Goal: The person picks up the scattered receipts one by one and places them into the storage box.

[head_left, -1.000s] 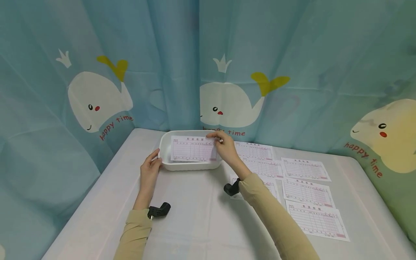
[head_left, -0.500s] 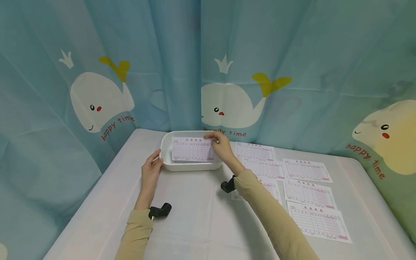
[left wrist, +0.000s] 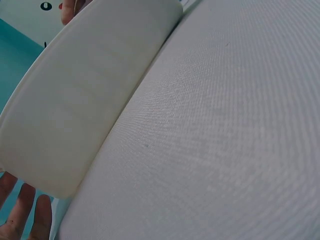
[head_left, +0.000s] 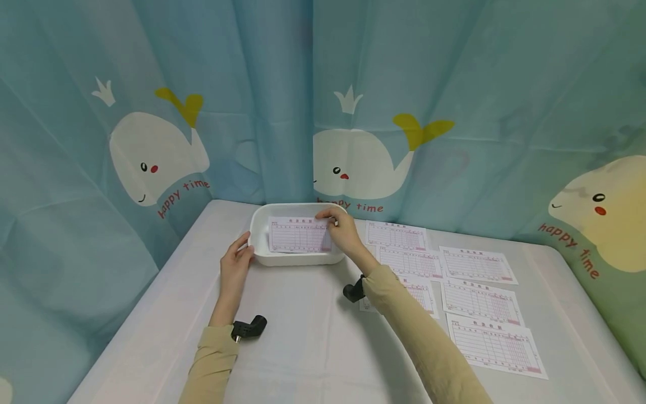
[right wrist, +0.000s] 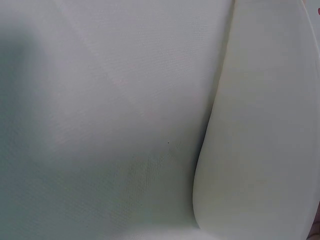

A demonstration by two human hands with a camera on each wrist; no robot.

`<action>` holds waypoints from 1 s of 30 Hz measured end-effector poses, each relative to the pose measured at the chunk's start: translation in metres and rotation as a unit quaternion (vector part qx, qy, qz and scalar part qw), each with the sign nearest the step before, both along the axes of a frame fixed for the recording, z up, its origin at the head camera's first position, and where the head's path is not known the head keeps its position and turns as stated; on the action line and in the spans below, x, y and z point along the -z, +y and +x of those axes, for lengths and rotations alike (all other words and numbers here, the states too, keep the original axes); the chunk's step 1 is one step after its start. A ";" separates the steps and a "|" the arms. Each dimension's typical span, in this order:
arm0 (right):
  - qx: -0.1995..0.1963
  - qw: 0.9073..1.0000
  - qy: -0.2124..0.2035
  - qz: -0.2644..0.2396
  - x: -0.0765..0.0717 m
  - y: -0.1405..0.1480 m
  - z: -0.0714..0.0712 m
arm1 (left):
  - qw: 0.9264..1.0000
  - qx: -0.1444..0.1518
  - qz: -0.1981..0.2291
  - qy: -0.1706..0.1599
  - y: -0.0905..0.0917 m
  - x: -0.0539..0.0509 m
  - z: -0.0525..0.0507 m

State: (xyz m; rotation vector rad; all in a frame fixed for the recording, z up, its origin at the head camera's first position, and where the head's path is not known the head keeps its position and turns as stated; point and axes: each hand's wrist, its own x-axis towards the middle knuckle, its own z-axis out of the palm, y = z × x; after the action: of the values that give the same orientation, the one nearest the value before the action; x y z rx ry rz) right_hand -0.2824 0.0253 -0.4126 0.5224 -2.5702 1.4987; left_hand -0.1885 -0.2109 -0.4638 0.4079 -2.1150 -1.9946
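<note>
A printed paper form (head_left: 299, 234) with pink lines lies in the white plastic tray (head_left: 298, 260) at the back of the table. My right hand (head_left: 345, 231) reaches over the tray's right end and pinches the form by its right side, near the upper corner. At the left end my left hand (head_left: 235, 264) touches the tray's outer wall, thumb and fingers spread along it. In the left wrist view those fingers (left wrist: 21, 210) look fairly straight beside the tray wall (left wrist: 85, 95). The right wrist view shows mostly the tray's outer side (right wrist: 260, 125); the right fingertips are hidden there.
Several similar forms lie to the right of the tray, among them a near one (head_left: 497, 345) and a far one (head_left: 396, 235); my right sleeve (head_left: 424, 331) partly covers one. A white cloth (head_left: 292, 336) covers the table. A blue whale-print curtain (head_left: 282, 112) hangs behind.
The form in my right hand has sunk lower into the tray, and that hand has shifted slightly left. The left hand stays at the tray's left end.
</note>
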 end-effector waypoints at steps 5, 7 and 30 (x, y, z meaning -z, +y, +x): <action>0.002 1.000 0.009 0.015 0.001 0.001 0.000 | 1.000 0.001 0.002 0.006 0.000 0.000 0.000; 0.001 1.000 0.011 0.016 0.002 0.002 -0.001 | 1.000 0.002 0.002 0.006 0.000 0.000 0.000; 0.016 1.000 0.004 -0.005 0.002 0.031 0.011 | 1.000 -0.002 -0.002 0.003 0.000 0.000 0.001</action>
State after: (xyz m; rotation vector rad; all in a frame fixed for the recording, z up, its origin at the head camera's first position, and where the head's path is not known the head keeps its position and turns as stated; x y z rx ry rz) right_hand -0.2714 0.0568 -0.4148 0.4836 -2.5522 1.4945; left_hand -0.1876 -0.2110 -0.4640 0.4041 -2.1135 -1.9860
